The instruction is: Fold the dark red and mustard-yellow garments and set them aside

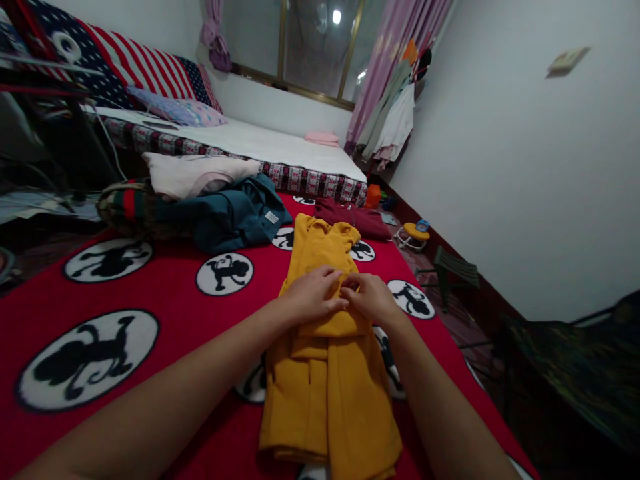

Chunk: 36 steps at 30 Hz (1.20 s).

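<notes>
A yellow garment (345,393) lies folded into a long narrow strip on the red blanket (200,353), with its layered lower part nearest me. My left hand (317,293) rests on the middle of it, fingers stretched toward the right. Facing it from the other side, my right hand (370,297) touches the same part of the cloth with bent fingers that stand apart. The fingertips of both hands nearly meet. Neither hand visibly grips the cloth.
A dark red folded garment (353,219) lies beyond the yellow one. To the left are a teal garment (240,210) and a pale garment (195,175) in a heap. A yellow-topped stool (416,231), a small folding stool (456,267) and a dark chair (575,367) stand at right.
</notes>
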Motion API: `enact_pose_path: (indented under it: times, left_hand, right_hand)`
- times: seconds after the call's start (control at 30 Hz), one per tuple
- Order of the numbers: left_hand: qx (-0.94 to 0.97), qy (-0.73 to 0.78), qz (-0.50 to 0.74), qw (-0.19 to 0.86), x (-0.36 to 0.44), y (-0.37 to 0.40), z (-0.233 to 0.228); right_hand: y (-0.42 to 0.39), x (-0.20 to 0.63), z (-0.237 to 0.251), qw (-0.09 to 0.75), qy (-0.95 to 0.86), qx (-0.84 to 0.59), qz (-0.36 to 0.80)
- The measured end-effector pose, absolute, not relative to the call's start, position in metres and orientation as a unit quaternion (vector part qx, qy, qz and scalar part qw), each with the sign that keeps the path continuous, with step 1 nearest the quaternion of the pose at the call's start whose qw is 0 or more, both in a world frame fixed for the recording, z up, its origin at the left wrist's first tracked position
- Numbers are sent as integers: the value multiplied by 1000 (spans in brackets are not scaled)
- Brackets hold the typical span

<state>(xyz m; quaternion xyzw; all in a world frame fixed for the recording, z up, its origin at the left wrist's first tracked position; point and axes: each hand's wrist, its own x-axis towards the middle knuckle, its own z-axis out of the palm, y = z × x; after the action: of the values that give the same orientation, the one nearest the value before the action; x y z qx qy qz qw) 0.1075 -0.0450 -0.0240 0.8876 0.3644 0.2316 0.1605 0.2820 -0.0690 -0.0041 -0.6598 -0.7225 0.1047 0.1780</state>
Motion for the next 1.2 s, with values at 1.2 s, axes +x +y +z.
enact_pose_path:
  times: [1.2]
  left_hand:
    - [885, 360, 258, 144, 106, -35, -55]
  right_hand:
    - [86, 321, -41, 327, -570, -751, 60]
